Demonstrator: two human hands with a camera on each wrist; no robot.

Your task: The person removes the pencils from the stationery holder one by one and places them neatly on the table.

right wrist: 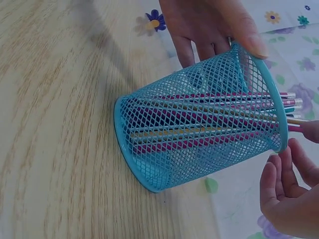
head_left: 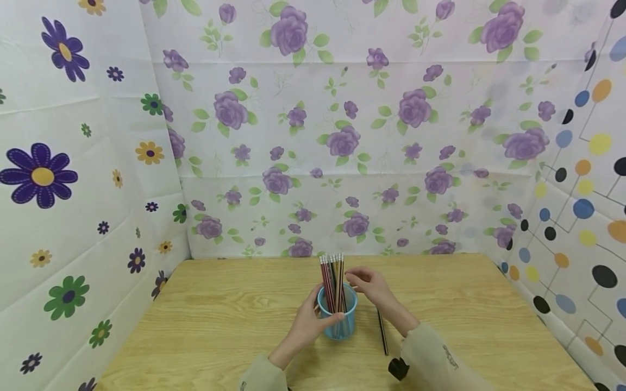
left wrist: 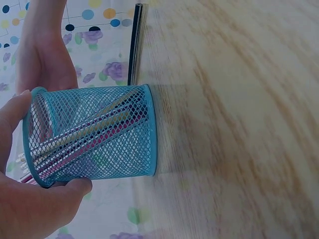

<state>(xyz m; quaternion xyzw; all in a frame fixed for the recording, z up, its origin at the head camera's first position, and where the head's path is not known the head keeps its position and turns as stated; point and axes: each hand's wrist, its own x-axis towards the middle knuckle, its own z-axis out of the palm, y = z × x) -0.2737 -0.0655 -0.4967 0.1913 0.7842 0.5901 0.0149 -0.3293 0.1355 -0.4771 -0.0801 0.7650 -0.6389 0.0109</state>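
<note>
A light-blue mesh pencil cup [head_left: 338, 326] stands on the wood table, base down. Several pencils [head_left: 337, 277] lean inside it, dark red, black and yellowish, their silvery ends above the rim. My left hand [head_left: 309, 320] grips the cup from the left, thumb across the front near the rim and fingers behind it. In the left wrist view, the left thumb [left wrist: 75, 188] presses the mesh. At the cup's right rim is my right hand [head_left: 369, 283], fingers loosely bent, no pencil showing between them. The right wrist view has its fingers [right wrist: 286, 174] close to the rim.
A dark pencil [head_left: 382, 332] lies on the table [head_left: 235, 320] right of the cup, beneath the right forearm. Beside the right sleeve is a small black object [head_left: 398, 369]. Flower-printed cloth [head_left: 313, 136] hangs behind the table, with patterned cloth on both sides.
</note>
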